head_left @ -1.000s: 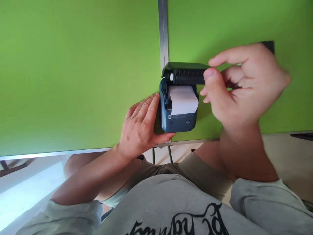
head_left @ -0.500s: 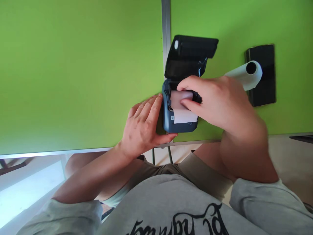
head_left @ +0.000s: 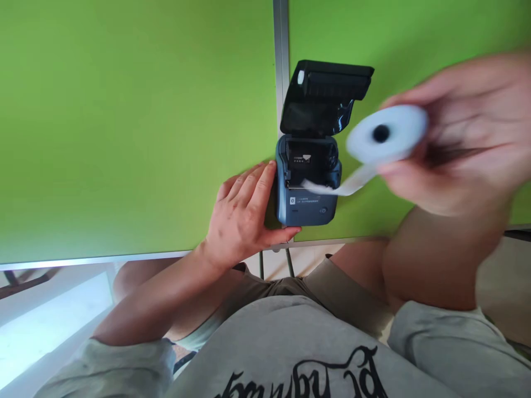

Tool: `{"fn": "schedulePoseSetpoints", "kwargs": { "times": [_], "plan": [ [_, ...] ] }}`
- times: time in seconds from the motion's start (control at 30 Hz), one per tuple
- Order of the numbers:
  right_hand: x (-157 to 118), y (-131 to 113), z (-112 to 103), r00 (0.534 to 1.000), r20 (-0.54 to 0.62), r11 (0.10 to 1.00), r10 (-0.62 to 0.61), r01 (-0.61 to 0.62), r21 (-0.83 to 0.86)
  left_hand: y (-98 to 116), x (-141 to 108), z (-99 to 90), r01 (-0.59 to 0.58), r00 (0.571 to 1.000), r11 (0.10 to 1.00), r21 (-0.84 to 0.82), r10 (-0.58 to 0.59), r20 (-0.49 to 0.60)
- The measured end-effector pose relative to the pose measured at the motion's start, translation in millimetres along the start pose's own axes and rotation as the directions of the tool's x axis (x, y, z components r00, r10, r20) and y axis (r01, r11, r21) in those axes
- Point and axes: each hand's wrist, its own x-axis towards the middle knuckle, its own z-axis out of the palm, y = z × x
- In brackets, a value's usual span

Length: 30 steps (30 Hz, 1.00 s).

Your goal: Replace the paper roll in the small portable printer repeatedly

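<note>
A dark blue-grey portable label printer [head_left: 309, 215] lies on the table with its black lid [head_left: 326, 99] raised and its paper bay bare. Against the printer's left side rest the fingertips of my left hand [head_left: 244, 213], stretched out flat, with the thumb by its near edge. My right hand [head_left: 460, 132], somewhat blurred, grips a white paper roll [head_left: 402, 132] between thumb and fingers, right of the printer. From the roll a loose paper strip [head_left: 352, 183] trails back over the printer's front part. The roll's dark core hole faces me.
The green table [head_left: 136, 127] has a grey metal seam [head_left: 281, 50] running up beside the printer. Its near metal edge [head_left: 95, 258] lies just in front of my lap. My right hand covers the area at the right.
My right hand has lifted the paper roll out of the printer and moved it right. The hand now hides the other white roll and black object. My left hand has stayed put.
</note>
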Motion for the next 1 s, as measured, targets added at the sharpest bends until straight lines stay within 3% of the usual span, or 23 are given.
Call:
{"fn": "schedulePoseSetpoints", "kwargs": {
  "times": [0.03,0.1,0.17,0.23,0.37,0.53,0.63,0.73,1.0],
  "plan": [
    [-1.1,6.6,-0.1,0.981,-0.155,0.982,-0.117,0.138,0.131,0.2,0.1,-0.1,-0.001,1.0,1.0,0.004,0.001,-0.001],
    [-5.3,22.3,3.3,0.953,-0.302,0.967,-0.024,0.099,0.236,0.5,0.2,-0.2,-0.004,1.0,1.0,0.018,0.004,-0.005],
    [-12.6,39.5,10.8,0.98,-0.123,0.925,0.155,-0.1,0.366,0.6,0.4,-0.3,-0.007,1.0,1.0,0.03,0.007,-0.009],
    [-22.1,55.4,21.3,0.956,-0.108,0.891,0.273,-0.209,0.403,0.4,0.7,-0.2,-0.009,1.0,0.999,0.033,0.01,-0.014],
    [-39.7,69.3,40.5,0.93,-0.299,0.97,0.213,-0.163,0.181,-0.1,1.7,-0.3,-0.012,1.0,0.999,0.033,0.012,-0.011],
    [-46.5,54.2,37.9,0.957,-0.22,0.962,0.19,-0.226,-0.151,0.8,2.6,-0.9,-0.002,1.0,0.999,0.05,0.003,-0.009],
    [-43.6,52.2,30.9,0.98,-0.14,0.968,0.138,-0.164,-0.19,0.8,2.1,-0.9,-0.007,1.0,0.999,0.051,0.007,-0.007],
    [-39.3,57.7,28.7,0.984,-0.078,0.937,0.16,-0.176,-0.301,0.2,1.0,-0.6,0.007,1.0,0.999,0.034,-0.008,0.006],
    [-33.6,52.3,28.8,0.983,-0.047,0.932,0.18,-0.186,-0.31,0.3,0.2,-0.1,-0.009,1.0,0.999,0.043,0.01,-0.009]
  ]
}}
